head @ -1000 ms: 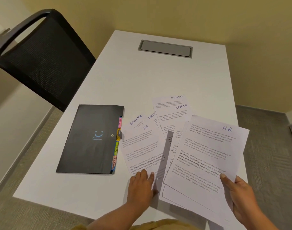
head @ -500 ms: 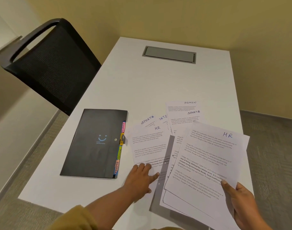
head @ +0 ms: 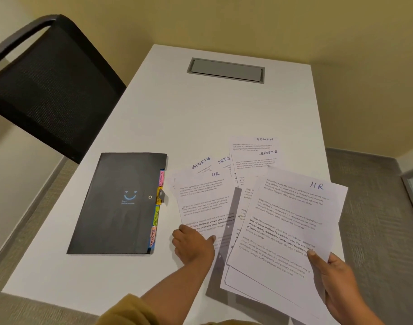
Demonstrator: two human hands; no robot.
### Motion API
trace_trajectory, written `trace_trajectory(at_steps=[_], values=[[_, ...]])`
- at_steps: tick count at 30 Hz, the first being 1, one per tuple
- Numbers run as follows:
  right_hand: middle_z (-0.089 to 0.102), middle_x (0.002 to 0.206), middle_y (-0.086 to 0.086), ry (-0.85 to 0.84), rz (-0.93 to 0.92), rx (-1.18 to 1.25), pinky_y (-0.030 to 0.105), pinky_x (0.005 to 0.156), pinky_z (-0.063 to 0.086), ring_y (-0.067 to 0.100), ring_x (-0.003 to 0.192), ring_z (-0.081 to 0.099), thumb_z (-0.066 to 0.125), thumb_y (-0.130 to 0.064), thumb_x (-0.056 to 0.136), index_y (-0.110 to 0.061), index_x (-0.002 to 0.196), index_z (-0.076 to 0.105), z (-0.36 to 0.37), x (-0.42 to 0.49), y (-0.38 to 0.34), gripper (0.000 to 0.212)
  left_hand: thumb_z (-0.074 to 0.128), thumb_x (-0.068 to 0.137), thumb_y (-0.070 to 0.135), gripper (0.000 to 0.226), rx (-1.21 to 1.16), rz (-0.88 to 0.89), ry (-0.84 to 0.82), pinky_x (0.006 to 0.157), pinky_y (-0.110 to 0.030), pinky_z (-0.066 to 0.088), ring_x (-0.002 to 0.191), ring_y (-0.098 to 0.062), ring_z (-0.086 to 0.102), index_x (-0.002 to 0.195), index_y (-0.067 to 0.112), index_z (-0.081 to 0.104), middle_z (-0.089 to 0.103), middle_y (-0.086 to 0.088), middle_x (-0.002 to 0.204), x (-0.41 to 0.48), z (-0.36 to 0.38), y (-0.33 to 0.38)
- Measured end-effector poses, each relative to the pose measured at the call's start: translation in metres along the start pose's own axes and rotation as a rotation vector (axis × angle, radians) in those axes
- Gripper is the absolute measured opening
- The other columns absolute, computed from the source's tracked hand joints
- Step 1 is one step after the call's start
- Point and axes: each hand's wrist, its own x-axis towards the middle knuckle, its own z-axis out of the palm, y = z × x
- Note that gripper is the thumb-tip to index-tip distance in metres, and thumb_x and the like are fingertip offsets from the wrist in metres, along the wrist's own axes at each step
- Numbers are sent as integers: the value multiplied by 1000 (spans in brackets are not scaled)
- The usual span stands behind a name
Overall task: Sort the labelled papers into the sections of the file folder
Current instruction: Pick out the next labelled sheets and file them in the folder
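A black file folder (head: 121, 202) lies closed on the white table (head: 200, 113), coloured section tabs (head: 157, 207) along its right edge. To its right, labelled papers are fanned flat: an HR sheet (head: 203, 198) on top, two SPORTS sheets behind it, and further back another SPORTS sheet (head: 259, 160) with an ADMIN sheet (head: 254, 143) under it. My left hand (head: 192, 246) rests palm down on the lower edge of the flat HR sheet. My right hand (head: 334, 285) holds a stack of papers (head: 287, 226) above the table, its top page marked HR.
A black mesh chair (head: 48, 90) stands at the table's left side. A grey cable hatch (head: 225, 70) is set into the far end of the table. Yellow walls close in behind and to the right.
My left hand has slid slightly left along the bottom of the flat HR sheet, fingers now closer together. The held stack stays in my right hand. The view has shifted a little.
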Motion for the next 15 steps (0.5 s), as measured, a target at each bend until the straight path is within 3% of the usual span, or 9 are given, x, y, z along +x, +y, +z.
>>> trace_trajectory(at_steps=[6,8,10,12,15], values=[[73,114,9,16,-19,-49,50,102,45,31,104,69,53,-5,97,-10,112,68,-8,2,-5,21,92,59,26,82,-266,-105,-27,86,-45,54,107,-36,56,119,5,41,50,-17,119,8,5,-4],[74,110,7,25,-25,-57,49,101,46,29,102,69,53,-6,98,-11,110,68,-10,3,-6,20,88,66,16,61,-390,-122,-35,73,-43,57,94,-35,62,107,8,44,58,-15,112,12,0,-8],[76,105,5,29,-31,-54,46,99,46,28,100,70,53,-6,98,-11,109,68,-9,2,-8,19,74,83,15,28,-418,-94,-45,58,-31,49,80,-26,60,97,11,49,65,-13,105,14,-7,-12],[76,102,4,29,-38,-49,44,97,47,27,99,70,54,-5,97,-9,110,68,-8,0,-9,20,60,94,19,9,-398,-38,-16,60,-27,41,77,-22,56,96,11,57,67,-10,101,16,-18,-17],[74,109,8,45,-38,-42,48,102,45,31,104,68,55,-4,96,-5,117,66,-7,1,-10,24,53,98,20,17,-463,47,60,68,-32,44,83,-25,58,103,8,64,65,-9,94,23,-40,-30]])
